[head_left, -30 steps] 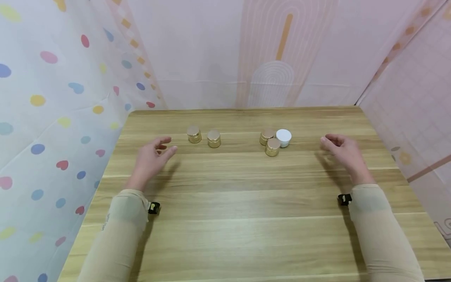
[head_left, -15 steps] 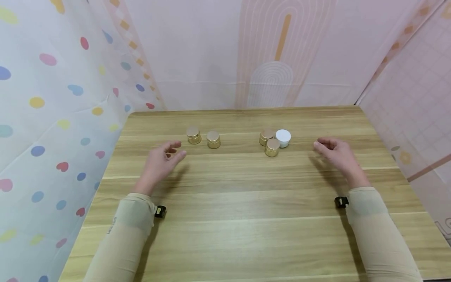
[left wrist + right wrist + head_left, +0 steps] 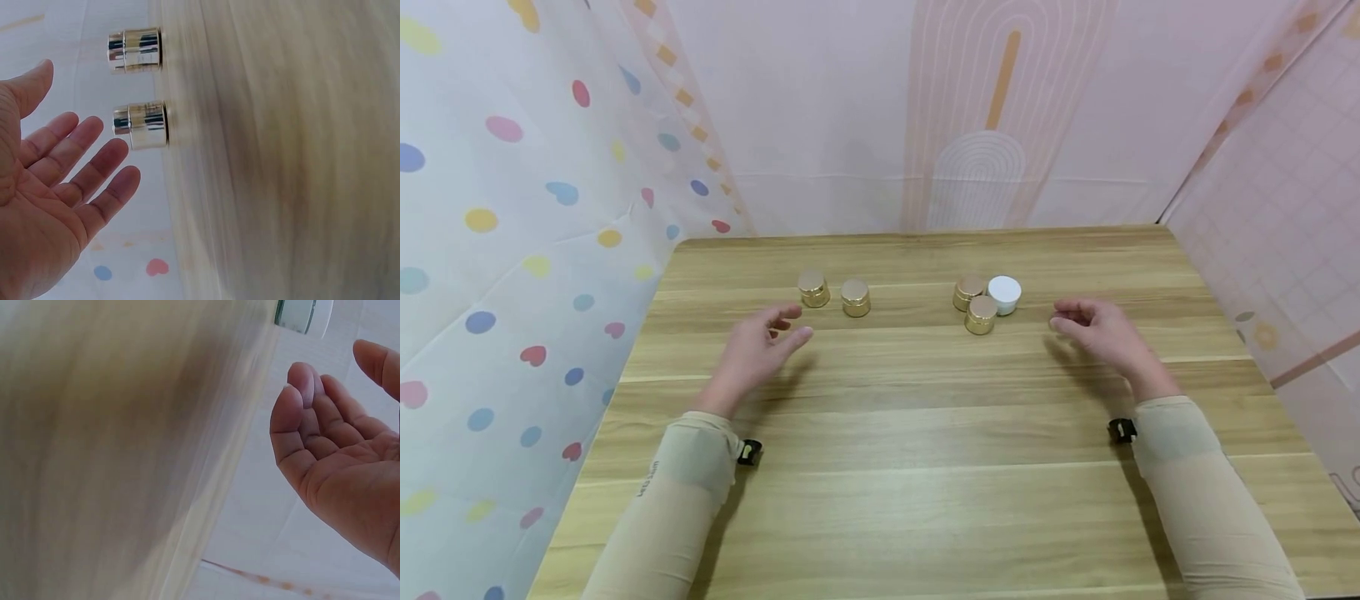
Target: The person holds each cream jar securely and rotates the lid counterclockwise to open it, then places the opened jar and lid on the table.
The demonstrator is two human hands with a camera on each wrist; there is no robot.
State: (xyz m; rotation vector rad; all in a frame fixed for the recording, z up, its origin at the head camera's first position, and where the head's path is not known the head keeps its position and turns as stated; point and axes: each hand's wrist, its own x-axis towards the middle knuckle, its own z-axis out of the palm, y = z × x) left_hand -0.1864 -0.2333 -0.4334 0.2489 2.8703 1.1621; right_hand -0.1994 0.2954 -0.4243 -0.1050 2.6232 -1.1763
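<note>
Has left hand (image 3: 756, 354) loosely spread just short of two gold jars (image 3: 855, 302) near far edge of table (image 3: 895, 500), right hand (image 3: 1105, 335) loosely curved, thumb apart, near white jar (image 3: 1003, 295).

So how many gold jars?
4: the leftmost gold jar and next gold jar, near the left hand; the front gold jar and back gold jar, beside the white-lidded jar.
</note>
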